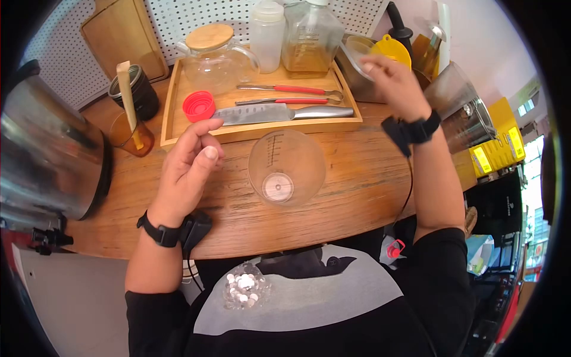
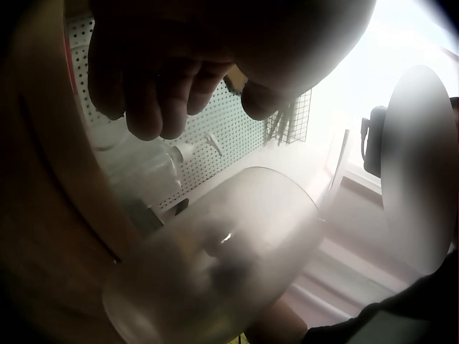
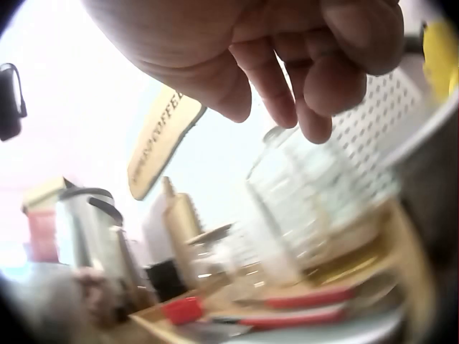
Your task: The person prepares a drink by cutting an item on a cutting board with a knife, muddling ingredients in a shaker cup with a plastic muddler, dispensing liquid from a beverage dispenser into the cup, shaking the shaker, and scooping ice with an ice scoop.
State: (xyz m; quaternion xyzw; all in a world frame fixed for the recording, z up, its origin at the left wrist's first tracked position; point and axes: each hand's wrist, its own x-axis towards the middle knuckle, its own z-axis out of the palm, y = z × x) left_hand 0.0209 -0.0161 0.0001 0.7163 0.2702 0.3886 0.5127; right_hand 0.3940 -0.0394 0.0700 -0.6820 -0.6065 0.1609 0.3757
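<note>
A clear measuring cup (image 1: 286,169) with dark graduation marks stands on the wooden table in front of the body. To its left my left hand (image 1: 189,163) is held over the table with fingers loosely bent and nothing in them. That hand's fingers (image 2: 156,100) show dark in the left wrist view, beside the large, clear cup (image 2: 222,251). My right hand (image 1: 394,83) is raised at the back right, near a yellow funnel (image 1: 394,50) and a metal container (image 1: 357,77). Its fingers (image 3: 315,107) are loosely bent, with nothing visible between them.
Behind the cup, a wooden tray (image 1: 262,135) carries a knife (image 1: 256,114), red-handled tongs (image 1: 291,89), a red cap (image 1: 198,106), a glass teapot (image 1: 217,62) and bottles (image 1: 312,41). A brown glass (image 1: 134,140) and large dark cylinder (image 1: 47,149) stand left; a steel pitcher (image 1: 464,119) stands right.
</note>
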